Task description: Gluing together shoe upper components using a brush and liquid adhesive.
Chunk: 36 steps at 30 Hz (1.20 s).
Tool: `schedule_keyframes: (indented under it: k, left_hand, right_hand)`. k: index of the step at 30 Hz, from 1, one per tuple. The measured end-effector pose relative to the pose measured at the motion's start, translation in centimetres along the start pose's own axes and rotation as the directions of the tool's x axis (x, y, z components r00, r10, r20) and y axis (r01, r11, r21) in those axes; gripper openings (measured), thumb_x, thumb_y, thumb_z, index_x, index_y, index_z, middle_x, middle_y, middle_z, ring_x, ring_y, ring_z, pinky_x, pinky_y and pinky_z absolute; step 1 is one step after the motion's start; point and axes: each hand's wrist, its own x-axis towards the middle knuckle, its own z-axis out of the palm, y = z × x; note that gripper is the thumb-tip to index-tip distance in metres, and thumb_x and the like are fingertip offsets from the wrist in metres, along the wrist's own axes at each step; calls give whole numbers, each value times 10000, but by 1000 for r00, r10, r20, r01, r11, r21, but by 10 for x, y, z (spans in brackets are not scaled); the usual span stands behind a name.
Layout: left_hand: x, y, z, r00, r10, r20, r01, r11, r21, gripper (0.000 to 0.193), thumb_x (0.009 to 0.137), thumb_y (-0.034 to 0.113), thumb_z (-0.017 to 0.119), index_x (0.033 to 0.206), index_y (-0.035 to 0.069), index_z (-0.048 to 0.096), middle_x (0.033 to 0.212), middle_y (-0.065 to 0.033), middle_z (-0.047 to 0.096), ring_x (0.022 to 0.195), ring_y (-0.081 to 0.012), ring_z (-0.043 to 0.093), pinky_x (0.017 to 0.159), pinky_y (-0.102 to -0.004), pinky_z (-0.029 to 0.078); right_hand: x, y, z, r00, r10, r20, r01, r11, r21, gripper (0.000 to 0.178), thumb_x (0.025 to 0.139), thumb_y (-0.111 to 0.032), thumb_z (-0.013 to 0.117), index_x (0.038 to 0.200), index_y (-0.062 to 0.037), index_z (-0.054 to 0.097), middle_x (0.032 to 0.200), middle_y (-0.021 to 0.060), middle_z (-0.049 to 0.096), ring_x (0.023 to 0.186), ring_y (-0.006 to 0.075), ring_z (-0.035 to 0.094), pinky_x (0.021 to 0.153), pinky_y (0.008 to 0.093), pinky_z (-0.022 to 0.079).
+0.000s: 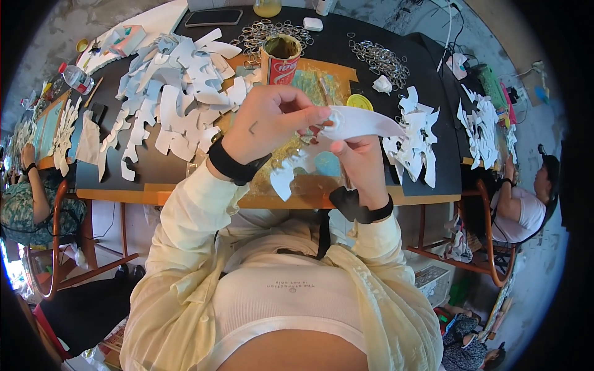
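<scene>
Over the near middle of the table, a curved white flat piece point(371, 122) is held up, its pointed end to the right. My left hand point(272, 120) pinches its left end between thumb and fingers. From below, my right hand point(362, 164) grips the lower edge near that end, its thumb raised and some fingers hidden. Beneath my hands lies another white cut piece point(283, 180) on a stained work board point(263, 185). An open can with a red label point(282, 67) stands just beyond my left hand. Beside the held piece lies a yellow round lid point(359, 102).
White cut pieces point(179, 93) are heaped at left, with a smaller pile point(416, 136) at right. Metal rings point(378, 60) lie at the back, near a phone point(213, 18). A plastic bottle point(77, 78) lies far left. Other people sit at both sides, including one in white point(523, 213).
</scene>
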Motion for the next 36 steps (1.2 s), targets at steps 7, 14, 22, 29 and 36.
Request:
schedule_keyframes:
  k: [7,14,22,29,36]
  left_hand:
    - [10,5,-6,993,-101,62,93,989,115,240,849,254,673,784,23,659,679,13,608,603,-38,538,532,-184,410]
    - [16,-11,-4,985,79,150,-104,981,166,195,815,190,702,889,10,691,831,-15,605,734,-67,553,622,-192,412]
    - [25,-30,-5,950,-215,225,255,952,-171,194,776,230,733,774,40,693,686,30,588,618,-46,485,559,-188,366]
    - [33,-24,3,944,-317,94,330,914,-236,180,802,213,718,694,106,622,627,78,461,545,-17,384,501,-180,277]
    - [49,-40,-3,955,-294,49,298,932,-205,232,809,243,715,654,98,620,622,64,477,537,-33,395,500,-196,286]
  right_hand:
    - [3,-2,-3,994,-37,-99,19,983,-180,223,835,-59,664,1036,34,642,907,65,674,782,117,619,733,251,492]
    - [4,-3,5,994,-59,-93,49,993,-111,151,822,-63,680,939,33,679,762,17,658,641,51,573,565,194,435]
    - [8,4,2,993,-73,-89,74,997,10,151,845,-66,642,954,36,665,821,34,651,718,85,577,638,223,451]
    - [18,18,-10,994,3,-107,2,999,46,212,874,-158,633,951,38,661,804,20,652,708,65,564,651,205,441]
    - [33,29,-12,993,23,-116,-35,994,-104,170,828,-95,685,943,30,684,834,31,668,732,60,574,658,206,452]
